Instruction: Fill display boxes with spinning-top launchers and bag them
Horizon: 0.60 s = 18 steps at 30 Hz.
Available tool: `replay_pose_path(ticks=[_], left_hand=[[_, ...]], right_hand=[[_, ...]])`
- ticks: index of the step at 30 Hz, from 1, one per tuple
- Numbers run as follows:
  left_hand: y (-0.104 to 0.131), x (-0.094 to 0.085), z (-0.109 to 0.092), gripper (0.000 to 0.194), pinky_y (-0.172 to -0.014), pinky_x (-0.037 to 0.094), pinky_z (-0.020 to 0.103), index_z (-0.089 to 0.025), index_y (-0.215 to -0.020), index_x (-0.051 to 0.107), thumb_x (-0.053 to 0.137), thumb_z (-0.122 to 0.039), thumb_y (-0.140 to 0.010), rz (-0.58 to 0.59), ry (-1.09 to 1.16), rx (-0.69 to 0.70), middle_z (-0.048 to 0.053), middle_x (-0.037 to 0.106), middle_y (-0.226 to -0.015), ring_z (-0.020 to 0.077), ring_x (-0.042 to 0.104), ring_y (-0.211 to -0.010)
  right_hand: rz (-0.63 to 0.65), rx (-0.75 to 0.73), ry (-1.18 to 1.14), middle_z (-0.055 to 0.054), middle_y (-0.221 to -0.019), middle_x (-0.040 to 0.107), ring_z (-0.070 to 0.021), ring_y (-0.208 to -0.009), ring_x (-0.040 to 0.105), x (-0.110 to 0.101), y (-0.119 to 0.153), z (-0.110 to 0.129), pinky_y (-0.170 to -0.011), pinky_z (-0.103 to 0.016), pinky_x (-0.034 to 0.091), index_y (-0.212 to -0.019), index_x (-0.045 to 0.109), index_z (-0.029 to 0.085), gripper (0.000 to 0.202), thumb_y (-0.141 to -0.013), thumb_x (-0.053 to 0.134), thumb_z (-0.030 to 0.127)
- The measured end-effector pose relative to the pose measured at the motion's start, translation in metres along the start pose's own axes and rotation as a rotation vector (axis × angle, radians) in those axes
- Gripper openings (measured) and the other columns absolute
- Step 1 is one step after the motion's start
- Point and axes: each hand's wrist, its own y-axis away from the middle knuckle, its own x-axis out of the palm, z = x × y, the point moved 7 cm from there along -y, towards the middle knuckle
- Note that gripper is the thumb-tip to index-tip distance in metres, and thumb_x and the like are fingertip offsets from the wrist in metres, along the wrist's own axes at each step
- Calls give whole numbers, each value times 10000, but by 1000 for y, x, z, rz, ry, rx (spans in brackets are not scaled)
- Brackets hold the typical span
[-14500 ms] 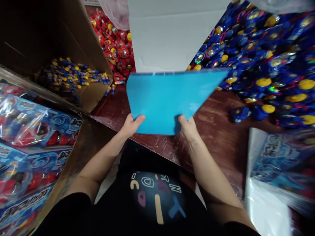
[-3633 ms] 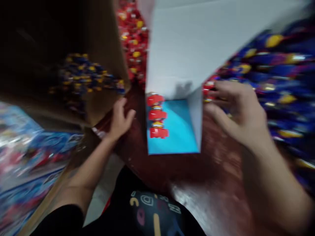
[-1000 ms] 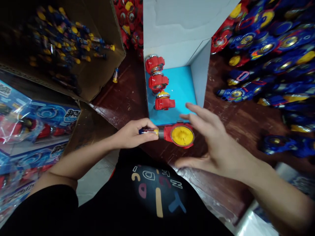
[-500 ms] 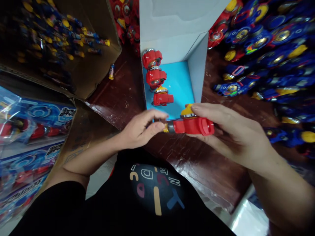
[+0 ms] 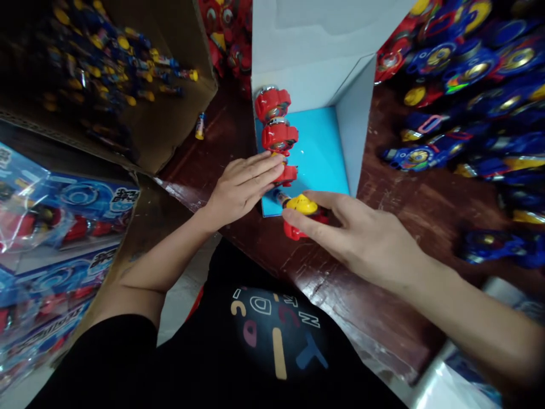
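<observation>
My right hand (image 5: 361,230) grips a red toy with a yellow top (image 5: 293,229) over the near edge of an open white box (image 5: 306,51). A small printed tube (image 5: 281,197) pokes out of this toy towards the box's light-blue bottom (image 5: 323,147). Against the box's left wall stand a far red toy (image 5: 272,104), a middle red toy (image 5: 279,137) and a near red toy (image 5: 290,175). My left hand (image 5: 242,187) rests with outstretched fingers on the near toy, covering part of it.
Many blue toys (image 5: 477,71) lie along the right of the dark table (image 5: 383,193). A cardboard carton (image 5: 170,142) at upper left holds small tubes, and one loose tube (image 5: 200,126) lies beside it. Blister packs (image 5: 68,196) are at far left; more red toys (image 5: 225,45) sit behind.
My left hand has left the tube end of the held toy and moved up onto the near red toy. My right hand has brought its toy left and turned the tube end towards the box.
</observation>
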Motion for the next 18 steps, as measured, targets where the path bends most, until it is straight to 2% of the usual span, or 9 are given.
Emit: replay_pose_path(ticks=[5,8,10,11,13,15,16,18], left_hand=[[-3,4,0,523,-1129,540,430,-291,-1672,490,574,-224,-1160,-1,-17,24,91,664,-1571,236,606,-1513],[-6,6,-3,499,-1150,517,451,-295,-1670,486,541,-273,-1175,22,-32,19,86,666,-1570,247,606,-1511],[-7,-1,0,508,-1174,501,469,-306,-1676,476,540,-332,-1172,17,-38,37,84,642,-1598,249,609,-1503],[-6,-9,7,517,-1191,493,477,-308,-1676,478,550,-344,-1165,-7,-48,31,82,619,-1623,249,600,-1507],[1,-32,43,492,-1223,474,497,-308,-1648,520,560,-332,-1158,-89,-123,-48,58,583,-1655,247,577,-1513],[14,-57,102,404,-1232,447,524,-313,-1570,612,535,-330,-1174,-148,-259,-192,5,582,-1642,252,561,-1496],[21,-66,134,371,-1211,436,531,-312,-1515,665,505,-378,-1187,-140,-327,-227,-18,596,-1618,257,574,-1456],[31,-72,194,433,-1167,420,528,-293,-1416,745,488,-538,-1168,-43,-402,-273,-25,598,-1596,274,569,-1406]], right_hand=[[66,-46,-69,-127,-1345,724,-227,-1002,770,3,-10,-2,-710,-304,597,-1514,640,289,533,-1081,419,71],[153,12,-65,-121,-1313,739,-192,-886,759,21,-26,-11,-650,-278,570,-1493,669,279,414,-1122,495,219],[223,81,-64,-121,-1374,725,-181,-874,755,33,-34,-19,-633,-271,567,-1520,650,295,405,-1132,549,345],[239,98,-66,-118,-1422,711,-183,-897,760,35,-35,-21,-642,-273,578,-1544,630,311,426,-1128,567,377],[209,101,-93,-101,-1495,686,-203,-982,776,26,-36,-28,-687,-296,615,-1593,577,347,489,-1114,605,435],[79,114,-207,-87,-1487,698,-216,-1041,782,2,-34,-47,-737,-323,648,-1601,557,346,556,-1084,642,533],[-16,174,-277,-91,-1455,715,-216,-1051,781,-11,-32,-68,-770,-334,660,-1587,564,322,582,-1070,650,574],[-217,392,-303,-119,-1374,741,-217,-1063,769,-31,-27,-130,-869,-353,662,-1533,598,247,579,-1068,648,588]])
